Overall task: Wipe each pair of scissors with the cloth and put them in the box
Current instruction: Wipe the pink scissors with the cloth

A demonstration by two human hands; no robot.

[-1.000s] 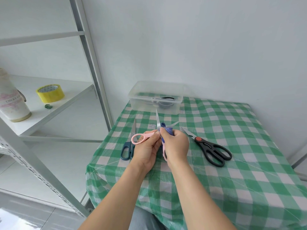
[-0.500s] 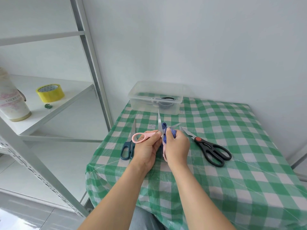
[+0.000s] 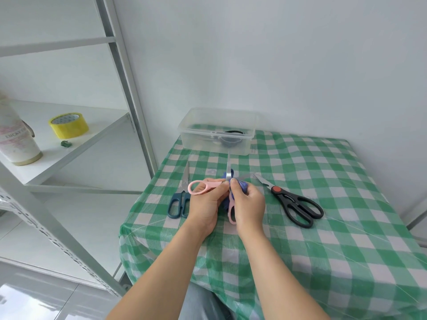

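Note:
My left hand (image 3: 205, 205) grips pink-handled scissors (image 3: 202, 187), spread open above the table, one blade pointing up toward the box. My right hand (image 3: 248, 203) holds a blue cloth (image 3: 242, 186) bunched against the blades near the pivot. The second pink handle loop shows below, between my hands. Dark blue scissors (image 3: 181, 199) lie shut on the table left of my hands. Black scissors with a red pivot (image 3: 294, 203) lie to the right. A clear plastic box (image 3: 217, 130) stands at the table's far edge with a dark item inside.
The table wears a green checked cloth (image 3: 323, 239) under clear film. A white metal shelf (image 3: 57, 144) stands to the left, carrying a yellow tape roll (image 3: 68, 125) and a white container (image 3: 16, 139). A white wall is right behind the box.
My right hand with the cloth has slid slightly down along the blades toward the pivot. The upright blade shows more. The scissors on the table have not moved.

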